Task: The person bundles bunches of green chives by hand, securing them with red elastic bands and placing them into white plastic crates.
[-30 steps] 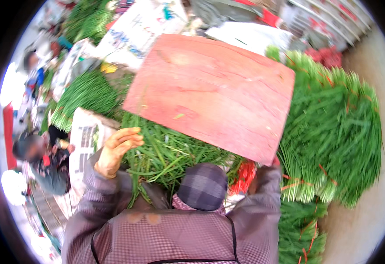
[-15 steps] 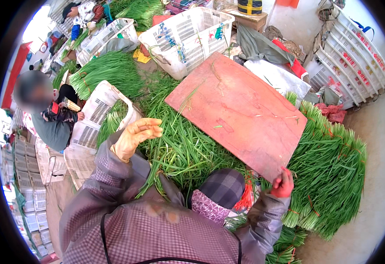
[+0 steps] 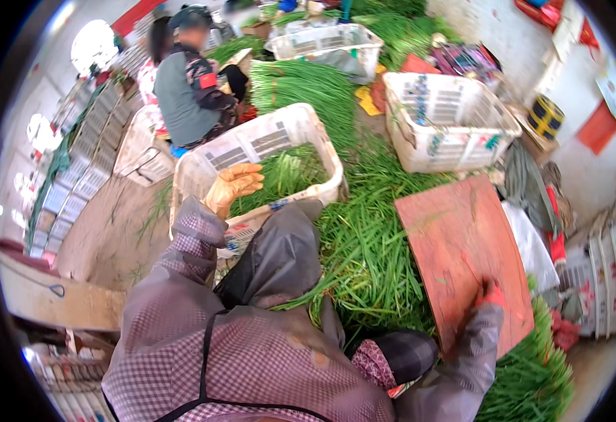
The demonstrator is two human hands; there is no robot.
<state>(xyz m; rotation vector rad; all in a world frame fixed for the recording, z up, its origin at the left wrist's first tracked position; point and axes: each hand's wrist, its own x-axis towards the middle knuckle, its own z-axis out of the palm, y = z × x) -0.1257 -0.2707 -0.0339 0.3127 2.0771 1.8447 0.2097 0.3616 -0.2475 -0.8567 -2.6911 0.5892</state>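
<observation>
My left hand (image 3: 234, 188), in a tan glove, is raised over the near rim of a white plastic crate (image 3: 190, 171). Its fingers are stretched out and nothing shows in them. Cut green stalks (image 3: 301, 169) lie inside that crate. My right hand (image 3: 491, 294), in a red covering, is low over the right part of a reddish board (image 3: 456, 232). A thin red strand (image 3: 470, 265) runs from its fingertips across the board; the grip itself is small and blurred. Loose long green leaves (image 3: 371, 253) are heaped between my knees and the board.
Another white crate (image 3: 456, 148) stands beyond the board. Tied green bundles (image 3: 533, 373) lie at the lower right, with more stalks (image 3: 301, 91) stacked ahead. A person in a grey vest (image 3: 181, 91) sits behind the nearer crate. Stacked crates (image 3: 614, 274) stand at the right.
The view has swung left, so the board now sits further right and the nearer crate shows fully. My right hand has moved from the board's corner onto its surface, with a red strand at its fingertips.
</observation>
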